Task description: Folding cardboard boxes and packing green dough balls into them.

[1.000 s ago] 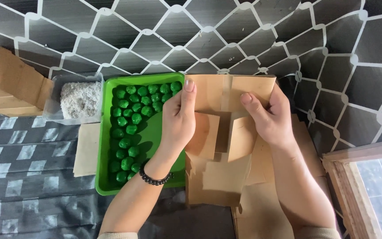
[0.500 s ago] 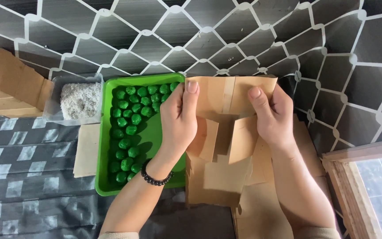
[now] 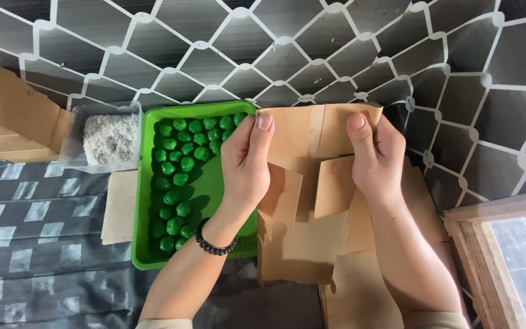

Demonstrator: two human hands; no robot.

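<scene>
Compared with a moment before, both hands sit a little higher on the brown cardboard box (image 3: 312, 183), and its back panel now stands more upright, with the thumbs pressed against its upper edge. The side flaps hang loose and are turned inward, so I judge that the folding of the box is in the middle, not finished; the bottom is not closed yet.

The box is held in front of the person, above a flat stack of cardboard sheets (image 3: 366, 292) and just to the right of the green tray. The left hand (image 3: 248, 164) is closed on the left edge of the box, thumb on top and fingers behind. The right hand (image 3: 375, 158) is closed on the right edge in the same manner. The left wrist carries a bracelet of dark beads (image 3: 214, 244).

The green tray (image 3: 147, 256) lies on the dark patterned cloth (image 3: 31, 244) and contains many small green balls (image 3: 181, 161), mostly in its upper and left part; the left hand covers a part of the tray. To the left of the tray, touching it or almost, stands a clear plastic container (image 3: 71, 155) filled with a white grated material (image 3: 112, 137). The box in the hands is empty as far as I can see.
</scene>
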